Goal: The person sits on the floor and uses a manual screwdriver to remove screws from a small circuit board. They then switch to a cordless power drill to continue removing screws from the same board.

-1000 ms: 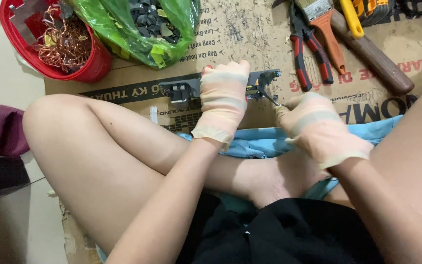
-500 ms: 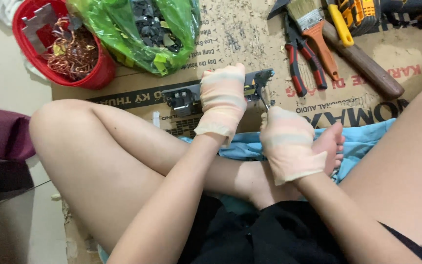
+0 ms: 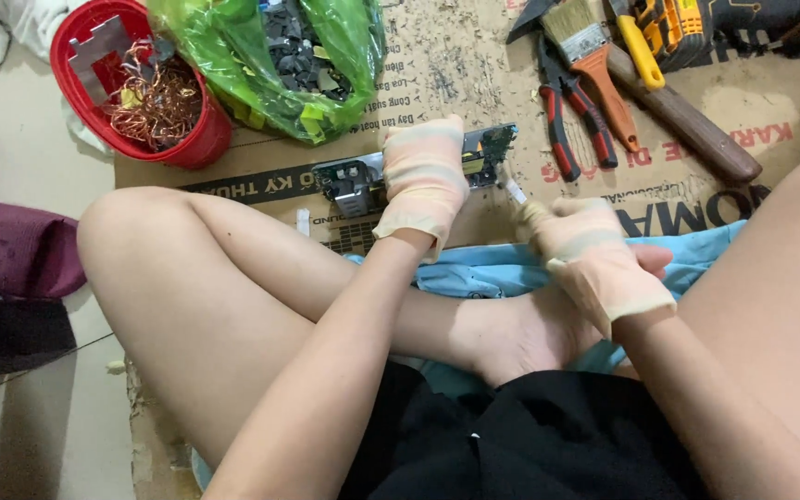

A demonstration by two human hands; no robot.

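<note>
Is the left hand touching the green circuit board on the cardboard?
Touching. The head view shows the gloved left hand pressed flat on the circuit board, covering its middle, with no gap.

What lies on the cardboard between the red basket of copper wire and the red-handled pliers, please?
In the head view, a green plastic bag of dark parts lies next to the red basket; from there to the pliers is only bare, crumb-strewn cardboard.

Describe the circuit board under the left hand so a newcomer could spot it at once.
Start at the sheet of brown cardboard on the floor, below the green plastic bag of dark parts. The circuit board lies flat there, with the gloved left hand pressed on its middle. It is the only green board with metal components; its neighbours are pliers and a paintbrush.
</note>
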